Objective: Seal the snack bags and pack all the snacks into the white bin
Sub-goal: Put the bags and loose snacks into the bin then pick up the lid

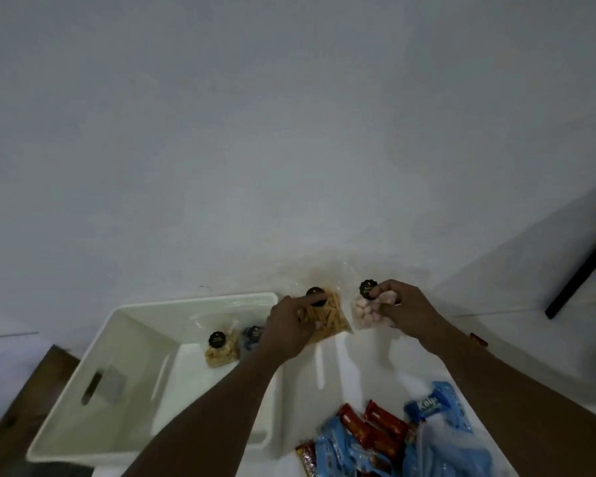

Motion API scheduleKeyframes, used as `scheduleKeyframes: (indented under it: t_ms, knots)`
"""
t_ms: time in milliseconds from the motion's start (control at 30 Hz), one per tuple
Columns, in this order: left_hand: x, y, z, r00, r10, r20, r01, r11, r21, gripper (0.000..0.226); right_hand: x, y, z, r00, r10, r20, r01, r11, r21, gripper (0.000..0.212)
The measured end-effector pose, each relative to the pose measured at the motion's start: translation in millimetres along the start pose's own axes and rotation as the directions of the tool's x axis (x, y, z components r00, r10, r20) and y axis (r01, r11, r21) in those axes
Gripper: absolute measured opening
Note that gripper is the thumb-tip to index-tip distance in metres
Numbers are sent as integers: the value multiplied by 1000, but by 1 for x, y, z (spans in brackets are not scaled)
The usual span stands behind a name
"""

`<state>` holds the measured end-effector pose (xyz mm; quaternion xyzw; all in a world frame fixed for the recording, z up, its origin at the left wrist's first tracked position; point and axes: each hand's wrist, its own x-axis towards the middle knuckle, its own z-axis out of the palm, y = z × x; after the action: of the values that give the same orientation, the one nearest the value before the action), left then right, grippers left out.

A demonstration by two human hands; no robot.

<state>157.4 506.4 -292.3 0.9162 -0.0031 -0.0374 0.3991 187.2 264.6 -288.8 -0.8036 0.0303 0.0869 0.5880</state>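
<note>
The white bin [83, 346] stands at the left on a white table. Inside it, at the far end, lie a clear bag of pale snacks [222, 349] and a second, bluish bag [252, 337], each with a dark round label. My left hand [289, 325] grips a clear bag of orange stick snacks [331, 315] just past the bin's right far corner. My right hand [401, 308] holds a clear bag of pink and white sweets [365, 311] beside it. Both bags stand upright, close together.
Near the table's front edge lies a heap of wrapped snacks: blue packets [437, 406] and red bars [375, 428]. A white wall rises behind the table. A dark bar [582, 270] leans at the far right. Brown floor [25, 390] shows at the left.
</note>
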Motion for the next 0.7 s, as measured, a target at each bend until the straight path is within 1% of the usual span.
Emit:
scheduleKeyframes:
  t_ms: [100, 167, 300, 400, 500, 600, 700]
  knots:
    - [-27, -14, -60, 998, 12, -64, -10, 999, 36, 57, -16, -48, 44, 996, -84, 5, 84, 996, -16, 15]
    - [-49, -36, -97, 995, -14, -97, 19, 998, 57, 58, -28, -70, 82, 993, -110, 34, 111, 993, -35, 17]
    - [-86, -97, -146, 990, -105, -94, 114, 989, 98, 57, -47, -91, 163, 989, -90, 113, 94, 995, -35, 23]
    - [-102, -139, -159, 986, -151, -64, 156, 984, 88, 57, -56, -86, 219, 989, -54, 137, 65, 995, -76, 26]
    - [-102, -170, -157, 983, -183, -17, 184, 980, 79, 58, -58, -66, 264, 994, 4, 109, 12, 990, -142, 26]
    - [-90, -196, -150, 983, -180, 47, 177, 982, 68, 55, -50, -39, 290, 997, 57, 47, -46, 979, -200, 21]
    - [-70, -217, -141, 981, -157, 112, 148, 985, 85, 56, -35, -17, 304, 987, 163, 8, -157, 965, -210, 22]
